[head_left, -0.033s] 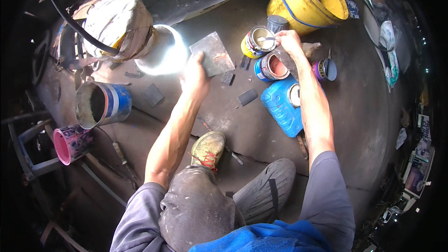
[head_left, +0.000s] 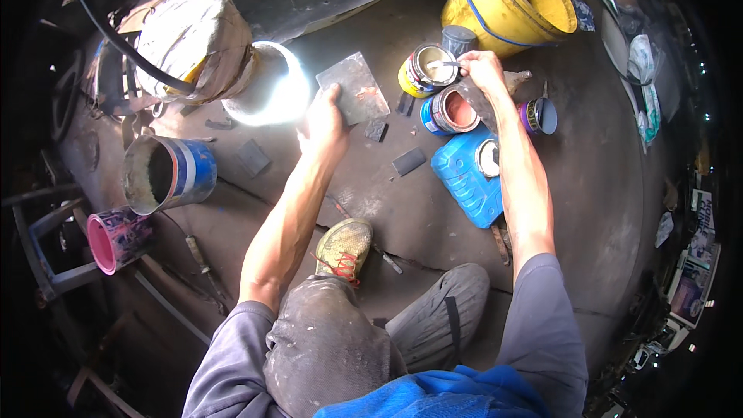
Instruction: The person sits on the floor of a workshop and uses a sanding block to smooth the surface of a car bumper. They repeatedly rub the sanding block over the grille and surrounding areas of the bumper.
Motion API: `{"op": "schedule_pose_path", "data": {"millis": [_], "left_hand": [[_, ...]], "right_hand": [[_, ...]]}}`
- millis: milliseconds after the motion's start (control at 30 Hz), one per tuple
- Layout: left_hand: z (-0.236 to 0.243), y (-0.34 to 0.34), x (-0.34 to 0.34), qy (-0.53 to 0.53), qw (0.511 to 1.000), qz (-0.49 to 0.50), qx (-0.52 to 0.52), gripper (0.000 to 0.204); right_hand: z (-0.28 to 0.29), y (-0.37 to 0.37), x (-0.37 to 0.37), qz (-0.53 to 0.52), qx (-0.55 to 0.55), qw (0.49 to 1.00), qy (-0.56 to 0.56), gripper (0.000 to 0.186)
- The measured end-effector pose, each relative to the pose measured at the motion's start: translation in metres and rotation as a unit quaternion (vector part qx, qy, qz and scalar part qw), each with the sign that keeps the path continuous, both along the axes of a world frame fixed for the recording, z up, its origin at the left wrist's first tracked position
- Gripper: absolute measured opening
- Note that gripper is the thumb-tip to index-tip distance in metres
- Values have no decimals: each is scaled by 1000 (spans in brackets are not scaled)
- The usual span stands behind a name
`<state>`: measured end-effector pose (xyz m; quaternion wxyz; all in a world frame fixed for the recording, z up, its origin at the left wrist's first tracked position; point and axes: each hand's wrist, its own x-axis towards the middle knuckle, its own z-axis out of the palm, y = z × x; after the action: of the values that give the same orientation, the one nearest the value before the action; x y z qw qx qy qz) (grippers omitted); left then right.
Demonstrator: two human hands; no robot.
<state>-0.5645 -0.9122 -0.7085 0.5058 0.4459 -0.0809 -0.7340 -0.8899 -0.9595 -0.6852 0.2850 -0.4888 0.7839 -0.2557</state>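
My left hand (head_left: 323, 125) is closed on the edge of a flat, square grey plate (head_left: 353, 87), thumb on top; reddish smears mark its face. My right hand (head_left: 484, 71) pinches a small spatula (head_left: 444, 64), whose light-coated end is inside the mouth of a yellow-banded can (head_left: 410, 81) of cream-coloured paste. Right beside that can stands an open blue-and-white can (head_left: 435, 118) with pinkish-red contents. Below it lies a blue jerrycan (head_left: 464, 174), partly covered by my right forearm.
A large yellow bucket (head_left: 495, 8) stands beyond the cans. Left of the plate a bright lamp (head_left: 271, 85) glares. Blue (head_left: 197, 174) and pink (head_left: 116, 236) containers sit farther left. Dark sanding blocks (head_left: 409, 161) lie on the floor near my shoe (head_left: 344, 244).
The spatula's end and my right hand have shifted very slightly at the can. My left hand and the plate keep nearly the same place.
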Motion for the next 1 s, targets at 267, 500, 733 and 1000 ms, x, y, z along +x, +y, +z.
{"op": "schedule_pose_path", "data": {"millis": [267,500,733,1000], "left_hand": [[10,-47,-74,-149,987,-46,-32,57],[19,-52,-97,-50,991,-96,-74,30],[26,-31,-87,81,980,-145,-108,24],[63,-13,-68,73,978,-164,-105,32]], "right_hand": [[76,27,2,26,-115,986,117,18],[116,58,21,66,-164,984,-25,16],[114,87,39,102,-159,974,-127,15],[95,108,56,206,-317,915,139,19]]}}
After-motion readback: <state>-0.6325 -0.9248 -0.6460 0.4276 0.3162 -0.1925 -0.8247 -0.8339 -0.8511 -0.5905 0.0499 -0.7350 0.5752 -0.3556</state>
